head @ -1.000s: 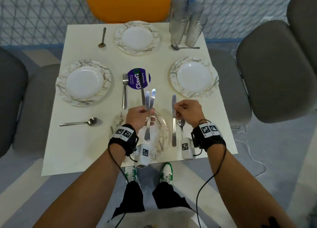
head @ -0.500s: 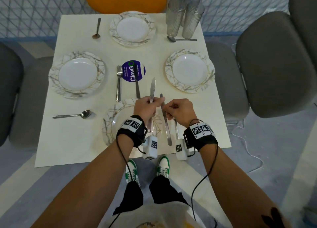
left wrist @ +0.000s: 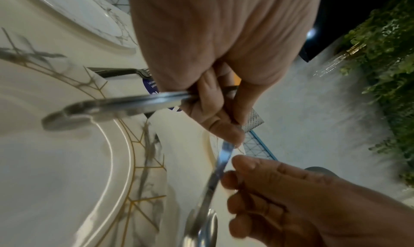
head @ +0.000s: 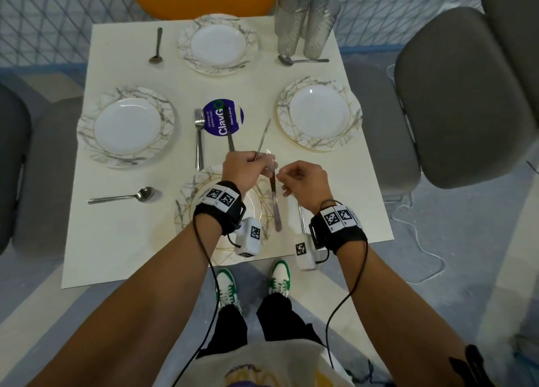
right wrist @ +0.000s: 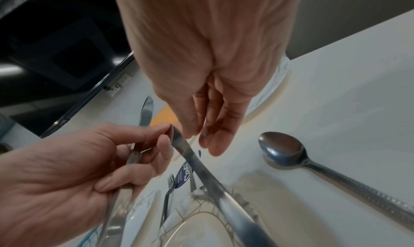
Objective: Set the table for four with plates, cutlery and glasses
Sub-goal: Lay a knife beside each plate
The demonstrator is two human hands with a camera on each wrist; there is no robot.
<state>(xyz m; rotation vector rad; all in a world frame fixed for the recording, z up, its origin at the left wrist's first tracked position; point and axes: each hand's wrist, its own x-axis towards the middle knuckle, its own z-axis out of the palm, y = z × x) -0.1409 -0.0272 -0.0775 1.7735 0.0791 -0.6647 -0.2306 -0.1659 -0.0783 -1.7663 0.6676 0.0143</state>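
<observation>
Pinching two knives [head: 264, 137], left grip [head: 243, 169].

Staged dining setup: table [head: 122, 241] w/ chairs [head: 463, 95], mesh partition [head: 58, 13].

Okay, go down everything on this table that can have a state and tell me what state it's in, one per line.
Left hand: grips one knife, pinches a second by its blade tip.
Gripped knife: raised, blade pointing away.
Second knife: hangs over the near plate.
Right hand: fingers loosely extended, holding nothing.
Glasses: stacked at the far corner.
Four plates: laid, empty.
Fork: lying flat.
</observation>
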